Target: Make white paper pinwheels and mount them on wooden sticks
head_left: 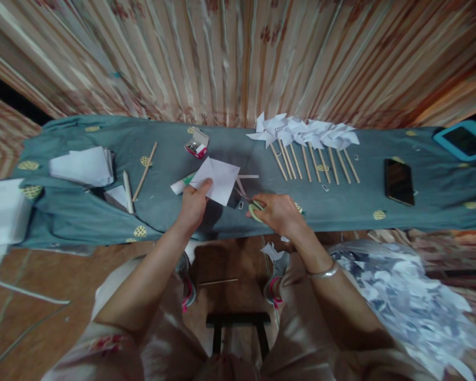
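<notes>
Pinched in my left hand (195, 203) is a square sheet of white paper (222, 177) with crease lines, its thumb pressing on top. My right hand (281, 212) is wrapped around scissors (256, 211) with yellow-green handles. Their blades point at the right corner of the paper; whether they touch it I cannot tell. Thin paper strips (249, 177) lie just beyond the blades. Partly covered by the sheet is a white and green tube (179, 186). Behind it stands a small open red and white box (197, 144) with small metallic pieces inside.
White paper pinwheels (301, 132) on wooden sticks line the table's (365, 196) back right. A black phone (399, 181) and blue-framed device (466, 140) lie further right. Leftward are a paper stack (81, 166), a loose stick (145, 172) and a white box (3, 211). Paper scraps (412, 296) fill a bag below.
</notes>
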Demonstrator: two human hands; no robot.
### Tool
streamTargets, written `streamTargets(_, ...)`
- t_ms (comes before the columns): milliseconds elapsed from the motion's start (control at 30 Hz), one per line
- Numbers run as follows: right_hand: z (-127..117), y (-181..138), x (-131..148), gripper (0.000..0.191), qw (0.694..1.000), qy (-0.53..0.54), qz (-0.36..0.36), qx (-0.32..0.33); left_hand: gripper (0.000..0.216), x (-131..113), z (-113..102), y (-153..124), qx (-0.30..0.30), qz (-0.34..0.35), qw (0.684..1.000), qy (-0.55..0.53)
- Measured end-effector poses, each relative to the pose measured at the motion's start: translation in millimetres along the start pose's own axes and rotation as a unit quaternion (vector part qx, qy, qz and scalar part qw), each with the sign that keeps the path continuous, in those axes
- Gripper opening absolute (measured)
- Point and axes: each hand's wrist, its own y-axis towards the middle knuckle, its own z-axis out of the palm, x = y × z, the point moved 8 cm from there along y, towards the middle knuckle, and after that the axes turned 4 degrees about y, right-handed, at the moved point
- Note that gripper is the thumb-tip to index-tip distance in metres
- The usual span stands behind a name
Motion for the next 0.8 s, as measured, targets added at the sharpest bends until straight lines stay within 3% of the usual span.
streamTargets(167,-9,13,-1,0.026,0.996,-0.086,0.03,-0.02,0.023,-7,6,-3,0.06,0.046,0.996,0.057)
streamTargets(333,-17,21,-19,0.04,0.99,-0.096,0.079,-0.07,0.055,-8,11,-7,0.093,0.053,0.991,0.083)
streamTargets(467,-17,21,-23,0.028,0.987,-0.112,0.084,-0.073,0.074,3,19,-11,0.17,0.077,0.972,0.145)
streamTargets(633,-17,18,-20,0.028,0.982,-0.15,0.076,-0.086,0.076,2,14,-14,0.212,0.141,0.906,0.338)
streamTargets(800,-16,17,-21,0.025,0.981,-0.163,0.055,-0.094,0.048,-45,-8,-14,0.127,0.249,0.809,0.517)
